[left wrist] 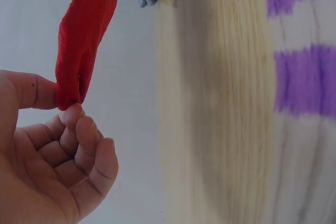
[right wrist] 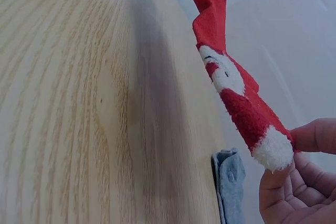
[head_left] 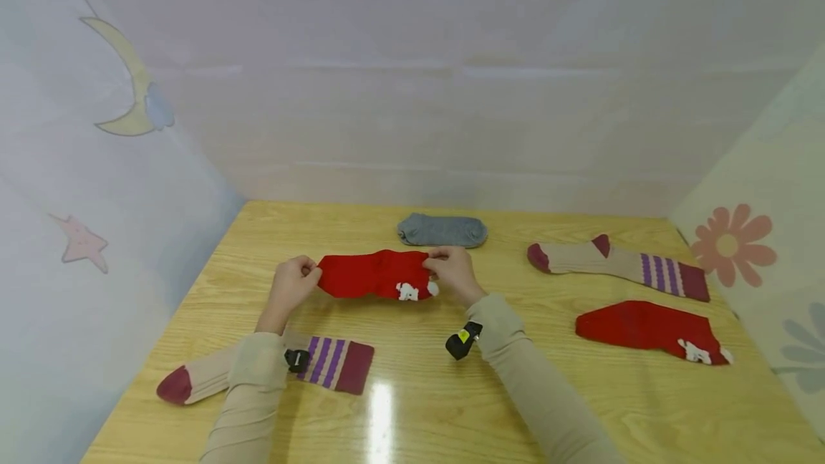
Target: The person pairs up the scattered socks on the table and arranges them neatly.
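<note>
A red sock [head_left: 377,274] with a fuzzy white animal patch and a white pompom is stretched sideways between both hands, held above the table. My left hand [head_left: 293,286] pinches its toe end between thumb and forefinger; in the left wrist view the other fingers [left wrist: 100,156] curl loosely below. Thumb and fingers of my right hand [head_left: 454,274] pinch the cuff end, close by the white pompom [right wrist: 274,149]. Under the left forearm lies a beige sock [head_left: 335,364] with purple stripes and maroon ends, partly hidden by the sleeve and wrist camera.
A grey folded sock [head_left: 443,230] lies at the back of the wooden table [head_left: 412,407]. To the right are another striped beige sock [head_left: 619,263] and a second red sock [head_left: 651,331]. Pale cloth walls [head_left: 451,127] enclose the back and sides.
</note>
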`<state>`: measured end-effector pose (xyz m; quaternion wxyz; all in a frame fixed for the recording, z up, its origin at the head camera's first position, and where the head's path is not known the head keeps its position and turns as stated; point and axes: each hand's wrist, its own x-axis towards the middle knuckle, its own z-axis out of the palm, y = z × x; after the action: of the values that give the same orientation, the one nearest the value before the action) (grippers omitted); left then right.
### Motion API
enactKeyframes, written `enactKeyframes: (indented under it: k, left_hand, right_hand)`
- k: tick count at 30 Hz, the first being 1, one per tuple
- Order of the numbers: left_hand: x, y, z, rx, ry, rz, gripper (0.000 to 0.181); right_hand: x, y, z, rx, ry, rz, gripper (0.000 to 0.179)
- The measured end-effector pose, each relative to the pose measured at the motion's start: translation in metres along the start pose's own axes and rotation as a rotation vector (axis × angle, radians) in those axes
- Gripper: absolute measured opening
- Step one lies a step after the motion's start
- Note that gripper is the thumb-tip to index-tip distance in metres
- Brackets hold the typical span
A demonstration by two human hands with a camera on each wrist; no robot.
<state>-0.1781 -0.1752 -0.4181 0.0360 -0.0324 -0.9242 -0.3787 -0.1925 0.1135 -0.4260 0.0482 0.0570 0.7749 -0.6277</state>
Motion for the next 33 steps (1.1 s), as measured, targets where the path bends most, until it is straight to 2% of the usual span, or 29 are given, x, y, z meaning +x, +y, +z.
enactKeyframes:
  k: [8, 18, 27, 33]
  left_hand:
    - [0.003, 0.003, 0.006, -0.024, -0.015, -0.004, 0.013]
    - [0.008, 0.007, 0.011, -0.07, -0.042, -0.007, 0.014]
    - [0.013, 0.012, 0.024, -0.1, -0.043, 0.036, 0.011]
    - [0.017, 0.014, 0.033, -0.125, -0.052, 0.019, 0.01]
  right_hand:
    - [0.0, 0.001, -0.008, -0.003, 0.016, 0.022, 0.018]
    - [0.002, 0.008, -0.02, -0.014, 0.017, 0.004, 0.021]
    - [-0.002, 0.009, -0.033, -0.04, 0.026, 0.021, 0.023]
    - [-0.002, 0.011, -0.041, -0.056, 0.039, 0.031, 0.022]
